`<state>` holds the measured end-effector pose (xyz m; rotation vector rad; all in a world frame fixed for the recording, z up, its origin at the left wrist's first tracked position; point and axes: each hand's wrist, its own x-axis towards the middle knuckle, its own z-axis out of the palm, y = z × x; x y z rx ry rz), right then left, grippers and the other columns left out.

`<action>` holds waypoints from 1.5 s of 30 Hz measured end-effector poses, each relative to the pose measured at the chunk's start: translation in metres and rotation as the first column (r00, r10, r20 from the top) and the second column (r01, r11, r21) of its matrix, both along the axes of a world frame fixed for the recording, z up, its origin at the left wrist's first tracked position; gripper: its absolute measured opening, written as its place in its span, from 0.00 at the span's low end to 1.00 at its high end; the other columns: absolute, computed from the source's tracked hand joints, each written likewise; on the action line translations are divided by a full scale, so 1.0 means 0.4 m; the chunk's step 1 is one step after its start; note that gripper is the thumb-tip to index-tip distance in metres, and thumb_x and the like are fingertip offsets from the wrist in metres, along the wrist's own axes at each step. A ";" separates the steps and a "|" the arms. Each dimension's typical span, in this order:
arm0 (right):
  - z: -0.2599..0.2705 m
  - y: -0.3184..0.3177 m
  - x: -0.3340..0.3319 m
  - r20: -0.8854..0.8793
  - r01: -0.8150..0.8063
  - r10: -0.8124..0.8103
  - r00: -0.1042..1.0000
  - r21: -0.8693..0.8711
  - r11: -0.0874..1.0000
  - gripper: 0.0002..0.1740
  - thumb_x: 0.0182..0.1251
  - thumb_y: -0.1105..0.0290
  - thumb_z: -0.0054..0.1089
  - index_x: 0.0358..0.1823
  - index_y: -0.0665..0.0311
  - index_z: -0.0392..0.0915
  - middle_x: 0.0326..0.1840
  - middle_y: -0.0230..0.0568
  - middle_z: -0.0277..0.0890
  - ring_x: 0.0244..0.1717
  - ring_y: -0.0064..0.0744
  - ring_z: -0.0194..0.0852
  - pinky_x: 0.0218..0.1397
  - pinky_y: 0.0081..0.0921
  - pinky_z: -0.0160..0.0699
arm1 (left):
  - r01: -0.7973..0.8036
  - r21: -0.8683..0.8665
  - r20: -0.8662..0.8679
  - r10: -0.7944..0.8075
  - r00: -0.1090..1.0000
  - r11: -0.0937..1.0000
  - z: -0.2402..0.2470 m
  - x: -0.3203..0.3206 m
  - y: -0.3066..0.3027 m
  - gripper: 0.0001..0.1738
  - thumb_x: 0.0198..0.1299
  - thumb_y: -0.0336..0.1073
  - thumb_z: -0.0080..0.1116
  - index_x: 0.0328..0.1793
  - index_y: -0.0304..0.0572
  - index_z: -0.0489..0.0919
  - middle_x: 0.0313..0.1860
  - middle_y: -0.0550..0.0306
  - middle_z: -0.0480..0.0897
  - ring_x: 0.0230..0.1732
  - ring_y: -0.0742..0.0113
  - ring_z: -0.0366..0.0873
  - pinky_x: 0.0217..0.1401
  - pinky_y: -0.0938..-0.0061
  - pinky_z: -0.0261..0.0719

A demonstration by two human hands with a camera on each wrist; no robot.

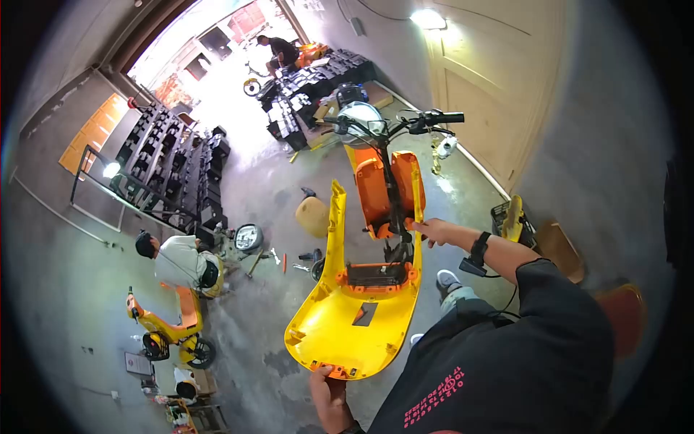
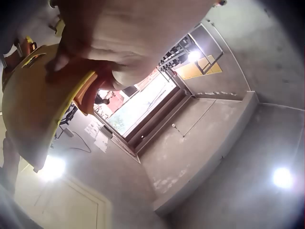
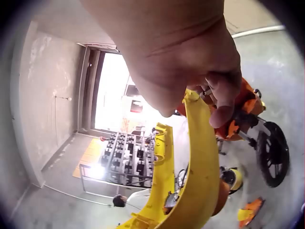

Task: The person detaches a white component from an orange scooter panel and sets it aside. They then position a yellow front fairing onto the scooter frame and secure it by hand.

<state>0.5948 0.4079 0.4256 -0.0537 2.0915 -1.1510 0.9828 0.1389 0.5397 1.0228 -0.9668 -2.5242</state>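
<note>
A yellow scooter body panel [image 1: 347, 325] with two long upright arms spreads in front of me, its broad end toward my body. My left hand [image 1: 329, 396] grips the near rim beside an orange piece [image 1: 332, 370], thumb on top; in the left wrist view the left hand [image 2: 128, 38] hides much of the panel. My right hand [image 1: 432, 231] holds the tip of the right arm, its thumb and fingers pinching the yellow strip [image 3: 202, 152]. Beyond the panel stands a partly stripped scooter with an orange front shield [image 1: 372, 192] and black handlebar [image 1: 441, 118].
A person in a light shirt [image 1: 177, 260] sits at the left near scattered tools [image 1: 275, 256]. A yellow-orange scooter [image 1: 173, 322] stands behind them. Black battery-like blocks [image 1: 311, 90] fill the back, near another person [image 1: 280, 52]. Crates and a yellow part [image 1: 513, 220] lie right.
</note>
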 end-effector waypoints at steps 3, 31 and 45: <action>0.037 -0.010 -0.097 -0.015 -0.027 0.027 1.000 0.034 0.999 0.31 0.63 0.41 0.52 0.43 0.67 0.77 0.23 0.40 0.75 0.16 0.26 0.66 0.17 0.27 0.64 | -0.022 -0.085 -0.019 0.021 1.000 0.996 0.003 -0.047 0.045 0.33 0.48 0.28 0.48 0.67 0.38 0.65 0.61 0.49 0.75 0.61 0.50 0.73 0.65 0.52 0.69; -0.022 0.102 -0.598 0.097 0.190 -0.165 0.982 -0.397 0.898 0.22 0.59 0.51 0.55 0.21 0.65 0.75 0.16 0.36 0.71 0.13 0.27 0.66 0.15 0.26 0.58 | -0.126 -0.268 -0.075 0.109 0.991 0.955 0.164 -0.616 0.261 0.28 0.54 0.33 0.49 0.64 0.34 0.68 0.57 0.49 0.79 0.56 0.55 0.78 0.61 0.60 0.75; -0.170 0.055 -0.433 0.393 0.125 -0.040 0.919 -0.194 0.973 0.17 0.59 0.55 0.53 0.28 0.63 0.77 0.21 0.35 0.72 0.17 0.27 0.67 0.16 0.26 0.60 | -0.035 -0.515 0.161 0.137 0.977 0.856 0.309 -0.546 0.231 0.24 0.55 0.33 0.52 0.58 0.30 0.71 0.53 0.50 0.80 0.52 0.59 0.80 0.56 0.68 0.75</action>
